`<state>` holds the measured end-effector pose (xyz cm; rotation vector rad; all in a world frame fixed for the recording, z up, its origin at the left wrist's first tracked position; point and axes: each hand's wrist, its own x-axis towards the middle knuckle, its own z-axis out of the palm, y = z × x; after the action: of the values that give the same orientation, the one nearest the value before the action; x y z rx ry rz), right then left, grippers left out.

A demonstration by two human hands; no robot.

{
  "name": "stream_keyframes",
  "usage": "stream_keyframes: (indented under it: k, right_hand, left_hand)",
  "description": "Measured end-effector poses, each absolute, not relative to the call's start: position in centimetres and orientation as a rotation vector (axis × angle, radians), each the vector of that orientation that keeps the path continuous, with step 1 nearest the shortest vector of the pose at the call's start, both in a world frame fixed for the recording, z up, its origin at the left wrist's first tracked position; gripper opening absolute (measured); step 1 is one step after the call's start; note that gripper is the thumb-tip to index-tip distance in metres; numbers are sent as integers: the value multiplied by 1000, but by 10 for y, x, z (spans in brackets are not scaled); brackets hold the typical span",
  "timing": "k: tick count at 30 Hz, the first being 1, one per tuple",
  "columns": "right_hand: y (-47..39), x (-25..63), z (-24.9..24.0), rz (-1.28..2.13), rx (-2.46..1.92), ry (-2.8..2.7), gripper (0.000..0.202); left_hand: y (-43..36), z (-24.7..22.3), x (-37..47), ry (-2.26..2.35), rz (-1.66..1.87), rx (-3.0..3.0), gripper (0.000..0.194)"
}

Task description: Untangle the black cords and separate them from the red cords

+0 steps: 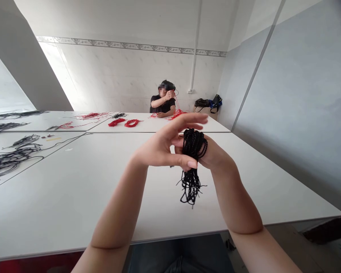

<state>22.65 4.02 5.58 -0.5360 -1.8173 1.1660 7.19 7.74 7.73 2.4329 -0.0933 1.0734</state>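
A bundle of thin black cords [192, 151] is looped around my right hand [216, 153], and its loose ends hang down toward the white table [74, 189]. My left hand [165, 144] is pressed against the right one, thumb and fingers on the upper part of the bundle, with the other fingers stretched out above it. Both hands are raised above the table's middle.
Black cord piles [8, 161] lie on the tables at the left. Red cord bundles [125, 122] lie on the far table. A person [163, 102] sits at the far end handling red cords. Bags [208, 103] stand by the back wall. A grey partition [301, 94] runs along the right.
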Motion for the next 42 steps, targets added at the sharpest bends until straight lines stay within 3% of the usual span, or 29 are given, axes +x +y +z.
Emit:
stream_keyframes:
  k: [2,6,11,13,19,22,29,37,42]
  right_hand:
    - [42,230,58,1270,-532,-1844,33]
    - [49,239,60,1267,-571,-1847,36]
    - [62,241,57,914,-772,-1849,39]
    - [66,240,56,711,-882,-1806,39]
    - [74,240,53,223,-894,-1706,22]
    - [78,242,51,137,-890,-1629,29]
    - [87,244,48,45,-918,-1559,27]
    - [89,249,49,-26,-863,-1515,14]
    - [87,258,53,-9,-849,-1512,18]
  left_hand:
    - [81,80,64,-20,1181,2404,77]
    - [78,85,53,177,1401,2291,63]
    - [68,86,57,484,1618,2234,25]
    - [67,85,61,592,1643,2236,21]
    - [65,84,70,893,1274,2234,29]
    - [68,79,73,891,1159,2208,37]
    - [75,65,90,739,1028,2113,53]
    - [73,67,87,811,912,2179,24]
    - [75,72,79,949,841,2293,10]
